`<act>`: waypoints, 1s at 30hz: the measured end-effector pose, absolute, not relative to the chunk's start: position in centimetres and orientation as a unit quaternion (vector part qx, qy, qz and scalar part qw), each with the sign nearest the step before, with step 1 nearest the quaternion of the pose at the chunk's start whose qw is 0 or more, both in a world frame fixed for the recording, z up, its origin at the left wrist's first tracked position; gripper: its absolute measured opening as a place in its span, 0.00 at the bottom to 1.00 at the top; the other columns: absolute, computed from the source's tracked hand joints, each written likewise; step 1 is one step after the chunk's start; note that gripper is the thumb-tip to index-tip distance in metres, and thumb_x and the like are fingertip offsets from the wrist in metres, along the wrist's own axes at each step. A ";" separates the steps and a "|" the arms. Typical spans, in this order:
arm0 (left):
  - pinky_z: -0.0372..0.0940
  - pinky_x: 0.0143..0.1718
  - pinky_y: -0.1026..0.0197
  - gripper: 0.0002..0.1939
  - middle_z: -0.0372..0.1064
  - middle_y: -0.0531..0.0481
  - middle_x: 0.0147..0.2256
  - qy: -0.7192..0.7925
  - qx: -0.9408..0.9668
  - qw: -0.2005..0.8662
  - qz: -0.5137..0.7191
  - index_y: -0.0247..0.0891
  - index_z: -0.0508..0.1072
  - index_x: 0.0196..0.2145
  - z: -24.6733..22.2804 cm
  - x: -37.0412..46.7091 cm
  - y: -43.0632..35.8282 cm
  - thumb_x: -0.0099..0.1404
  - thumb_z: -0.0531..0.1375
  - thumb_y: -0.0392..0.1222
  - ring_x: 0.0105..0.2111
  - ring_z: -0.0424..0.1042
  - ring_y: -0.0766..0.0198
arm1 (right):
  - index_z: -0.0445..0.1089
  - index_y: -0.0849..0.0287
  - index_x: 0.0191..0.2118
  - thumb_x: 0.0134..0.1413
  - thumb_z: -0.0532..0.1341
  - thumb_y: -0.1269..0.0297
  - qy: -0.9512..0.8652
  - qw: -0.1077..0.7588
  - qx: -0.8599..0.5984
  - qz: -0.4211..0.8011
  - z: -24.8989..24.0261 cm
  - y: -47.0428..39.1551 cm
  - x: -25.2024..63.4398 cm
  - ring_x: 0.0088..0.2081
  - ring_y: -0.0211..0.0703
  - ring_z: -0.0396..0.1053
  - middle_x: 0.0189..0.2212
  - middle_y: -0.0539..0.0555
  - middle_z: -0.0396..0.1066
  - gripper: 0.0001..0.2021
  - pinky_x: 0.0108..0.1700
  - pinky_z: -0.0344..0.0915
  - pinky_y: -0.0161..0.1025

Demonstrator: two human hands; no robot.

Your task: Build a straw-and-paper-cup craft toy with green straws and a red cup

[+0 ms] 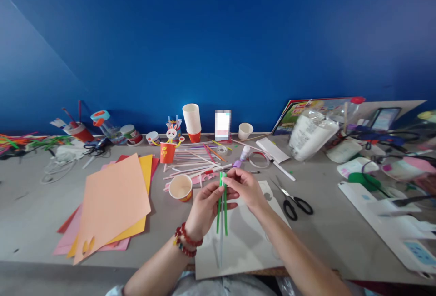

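Observation:
Above the white sheet [245, 250], both of my hands meet around a pale straw [221, 246] with green strips [225, 223] along its two sides. My left hand [207, 198] pinches the straw and strips between thumb and fingers from the left. From the right, my right hand [245, 187] presses the upper end of the green strips with thumb and fingertips. The straw hangs roughly upright, its lower end reaching down over the sheet. Some fingertips behind the strips are hidden. A paper cup [180, 188] stands to the left of my hands, and black-handled scissors [293, 203] lie to the right.
Stacked coloured paper [116, 200] lies at left. Several straws [190, 157] are spread behind my hands, near a red cup [167, 153] with a rabbit figure. White stacked cups [191, 117] stand by the blue wall. A bagged white pack [311, 134] and a power strip [378, 228] are at right.

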State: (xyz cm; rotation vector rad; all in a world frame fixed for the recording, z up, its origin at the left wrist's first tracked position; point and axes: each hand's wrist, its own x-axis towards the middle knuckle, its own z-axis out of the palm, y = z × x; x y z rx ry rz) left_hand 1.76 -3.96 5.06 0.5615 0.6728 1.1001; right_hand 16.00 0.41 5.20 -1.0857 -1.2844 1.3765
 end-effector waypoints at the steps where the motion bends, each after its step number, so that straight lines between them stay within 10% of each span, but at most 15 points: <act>1: 0.75 0.39 0.54 0.14 0.79 0.42 0.36 0.310 0.262 0.763 0.502 0.33 0.77 0.42 5.1 1.7 -3.9 0.61 0.68 0.43 0.40 0.79 0.51 | 0.67 0.58 0.27 0.48 0.69 0.55 -0.523 0.466 -0.444 0.559 5.2 0.4 16.0 0.24 0.34 0.60 0.22 0.46 0.65 0.14 0.24 0.56 0.31; 30: 0.75 0.38 0.53 0.13 0.79 0.40 0.36 0.313 0.282 0.761 0.492 0.33 0.77 0.41 5.0 1.2 -3.6 0.62 0.67 0.43 0.40 0.79 0.50 | 0.72 0.58 0.32 0.49 0.70 0.53 -0.548 0.479 -0.425 0.539 5.0 0.6 15.7 0.28 0.38 0.65 0.25 0.48 0.68 0.13 0.30 0.62 0.34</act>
